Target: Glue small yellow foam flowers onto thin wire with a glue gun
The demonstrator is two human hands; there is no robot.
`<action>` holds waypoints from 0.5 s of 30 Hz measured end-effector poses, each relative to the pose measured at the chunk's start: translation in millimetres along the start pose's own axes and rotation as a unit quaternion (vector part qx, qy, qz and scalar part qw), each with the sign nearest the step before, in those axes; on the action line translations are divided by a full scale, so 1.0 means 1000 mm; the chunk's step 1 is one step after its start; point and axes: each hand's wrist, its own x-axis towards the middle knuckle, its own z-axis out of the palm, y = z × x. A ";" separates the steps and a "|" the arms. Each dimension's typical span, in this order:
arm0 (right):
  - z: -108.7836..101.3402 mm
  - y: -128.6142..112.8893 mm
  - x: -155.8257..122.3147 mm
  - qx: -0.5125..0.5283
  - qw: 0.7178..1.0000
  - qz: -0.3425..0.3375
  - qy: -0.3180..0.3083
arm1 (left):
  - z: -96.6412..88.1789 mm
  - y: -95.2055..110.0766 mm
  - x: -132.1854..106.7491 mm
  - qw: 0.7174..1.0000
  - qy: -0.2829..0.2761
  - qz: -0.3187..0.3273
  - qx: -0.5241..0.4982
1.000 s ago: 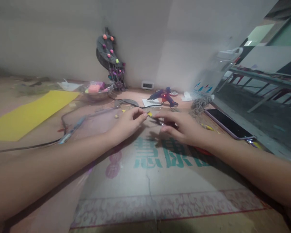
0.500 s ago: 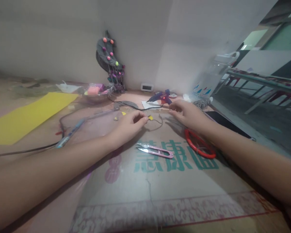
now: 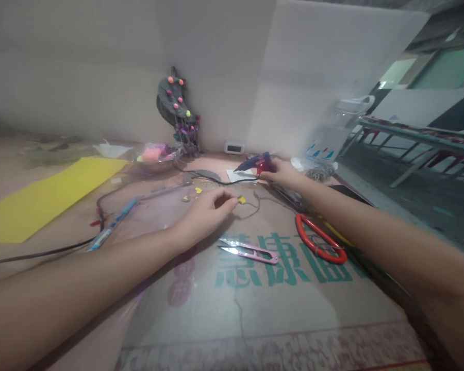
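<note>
A small yellow piece point(image 3: 242, 199) with a thin grey string point(image 3: 259, 204) trailing from it was just beyond the pink snips point(image 3: 255, 253), toward their blade end. The left hand point(image 3: 212, 210) had its thumb and forefinger pinched at the left edge of the piece, so that grip was closed on it; whether the fingertips also caught the string could not be made out.

The right hand point(image 3: 288, 175) was well beyond the snips and a little to their right, its fingers at the handle of the glue gun point(image 3: 248, 164). Half a second earlier that hand had been just short of the gun; it had since reached it, while the left hand kept its pinch. This seemed to mean that the gun had come into the work alongside the yellow piece, one hand given to each. The right fingers hid the handle, so whether that grip had fully closed could not be told.

The snips themselves lay untouched on a cardboard sheet point(image 3: 301, 309), blades to the left. Just right of the snips was a red handle point(image 3: 331, 257). Well to their left lay a blue pen point(image 3: 119, 219) and a yellow sheet point(image 3: 58, 198). Far beyond the snips, also leftward, stood a dark crescent ornament point(image 3: 172, 100) dotted with bright balls
</note>
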 end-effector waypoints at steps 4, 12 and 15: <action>0.010 -0.005 0.008 -0.033 0.998 0.060 0.014 | 0.000 0.002 0.000 1.000 0.002 -0.007 -0.010; -0.022 -0.024 -0.007 0.077 0.994 0.072 0.041 | 0.000 0.001 0.000 1.000 -0.001 -0.011 -0.010; -0.038 -0.043 -0.030 0.146 0.987 0.068 0.019 | -0.001 0.001 0.001 1.000 0.008 -0.018 -0.007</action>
